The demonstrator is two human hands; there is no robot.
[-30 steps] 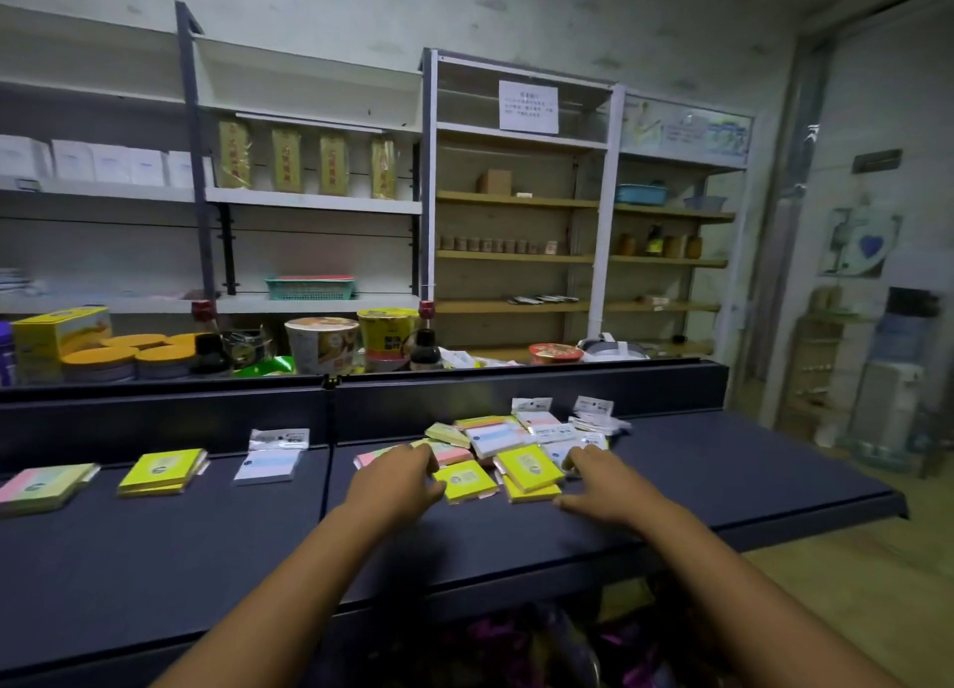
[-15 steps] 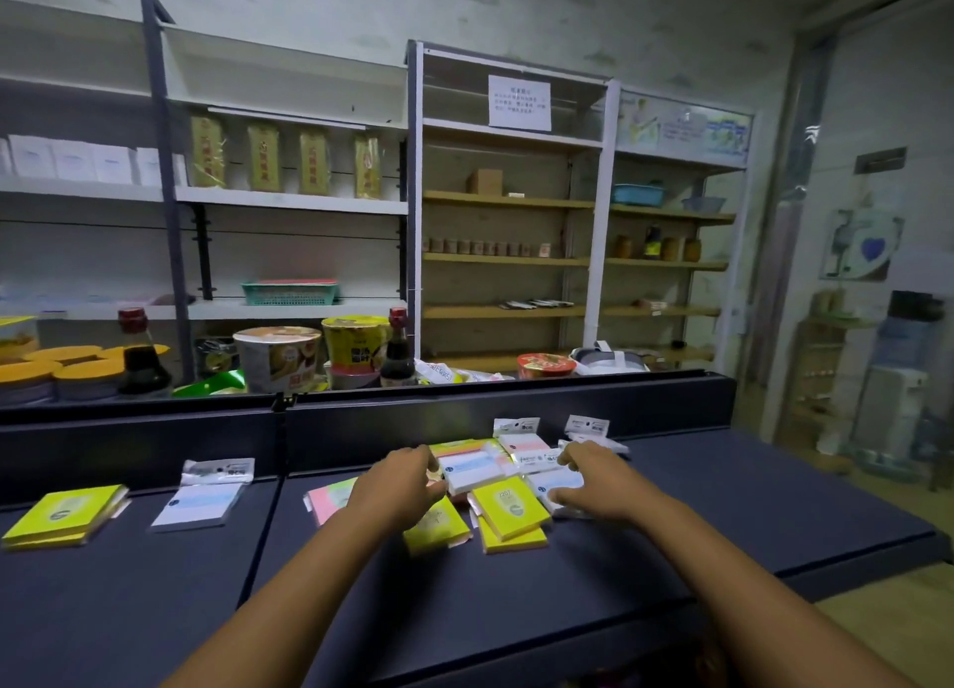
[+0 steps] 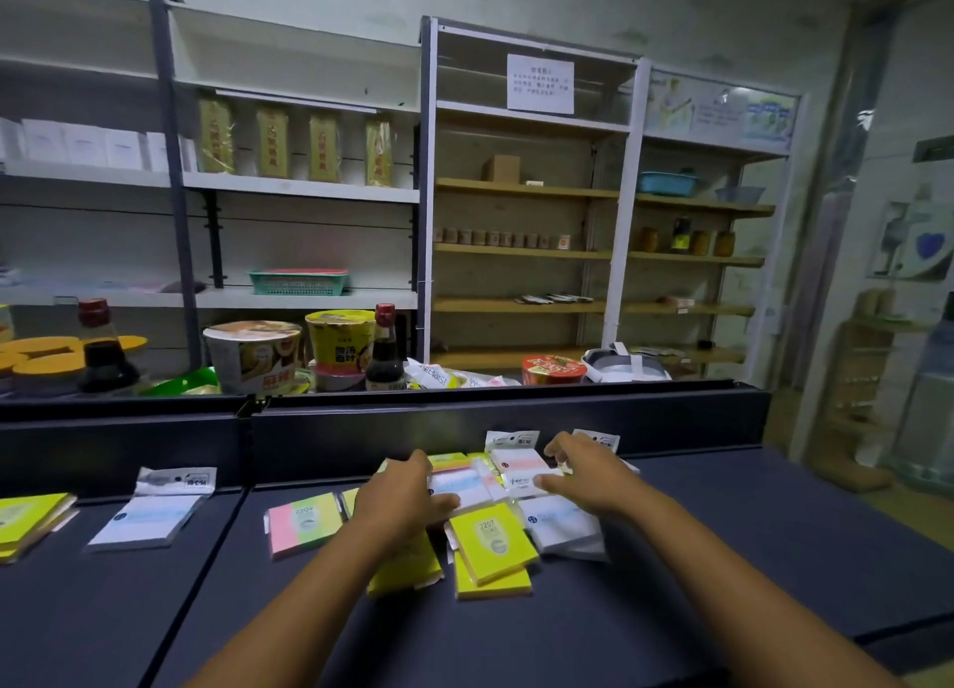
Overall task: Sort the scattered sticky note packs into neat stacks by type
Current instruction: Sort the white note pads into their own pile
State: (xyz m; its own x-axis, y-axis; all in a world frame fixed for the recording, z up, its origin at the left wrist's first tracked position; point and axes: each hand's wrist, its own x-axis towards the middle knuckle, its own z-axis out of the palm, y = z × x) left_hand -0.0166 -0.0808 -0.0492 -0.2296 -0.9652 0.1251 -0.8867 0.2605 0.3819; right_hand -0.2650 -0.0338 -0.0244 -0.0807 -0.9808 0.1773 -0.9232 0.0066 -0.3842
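- Two bare forearms reach forward from the bottom edge over a dark blue surface (image 3: pixel 722 558); both hands meet a loose pile of sticky note packs near its middle.
- Nearest in the pile, a yellow pack (image 3: pixel 493 540) lies tilted on top of another yellow pack (image 3: pixel 493 581); a third yellow pack (image 3: pixel 405 566) lies partly under the left wrist; a white pack (image 3: pixel 560 527) sits just right of them.
- The left hand (image 3: pixel 400 499) rests palm down on the pile, fingers (image 3: pixel 413 463) loosely bent over a pale blue and white pack (image 3: pixel 462 486); whether they grasp it, I cannot tell.
- The right hand (image 3: pixel 588 476) has its thumb and fingers curled round the edge of a white labelled pack (image 3: pixel 524 481), pinching it; a pink and white pack (image 3: pixel 519 461) lies just behind.
- Left of the pile, apart from it, lies a pink and green pack (image 3: pixel 304 525); further left a white pack with a hang tab (image 3: pixel 149 517); at the left edge a short yellow stack (image 3: pixel 28 522).
- Beyond the surface's raised back edge stand instant noodle cups (image 3: pixel 253 354) and soy sauce bottles (image 3: pixel 384 349); behind them, shelves (image 3: pixel 526 248) against the wall.
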